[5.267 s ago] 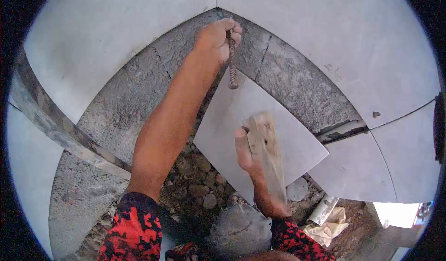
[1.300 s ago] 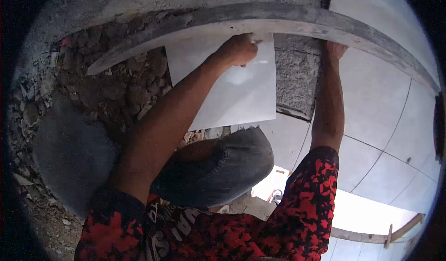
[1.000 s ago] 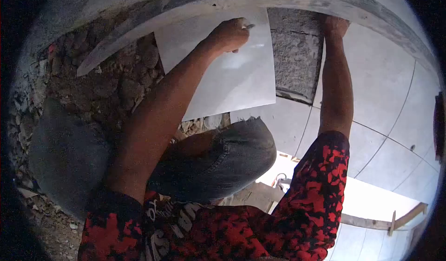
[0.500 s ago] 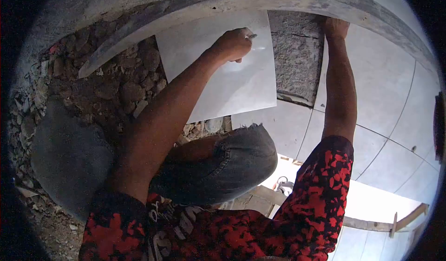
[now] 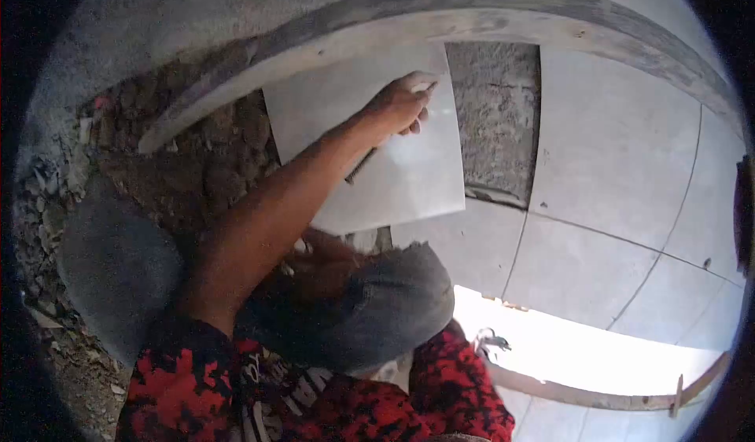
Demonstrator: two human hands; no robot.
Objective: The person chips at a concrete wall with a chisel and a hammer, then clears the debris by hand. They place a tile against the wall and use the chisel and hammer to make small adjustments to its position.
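Observation:
My left hand (image 5: 401, 108) is closed around a slim dark pen-like rod (image 5: 360, 168), whose thin tip pokes out beyond my fingers and whose other end shows below the wrist. I cannot tell exactly what tool it is. The hand is over a large pale square tile (image 5: 377, 202), near its right side. This tile lies at a slight angle, partly over rubble. My right hand is out of view; only the red and black right sleeve (image 5: 468, 387) shows at the bottom, beside my jeans-clad knee (image 5: 393, 308).
A long straight-edge or beam (image 5: 409, 25), bowed by the lens, crosses the far side. Right of the loose tile is a rough grey mortar strip (image 5: 499, 123), then laid floor tiles (image 5: 613, 127). Rubble (image 5: 212, 159) lies to the left. Bright light falls at lower right.
My right hand has left the far edge near the beam and dropped out of view. My left hand has turned slightly, exposing more of the rod, and the view has shifted.

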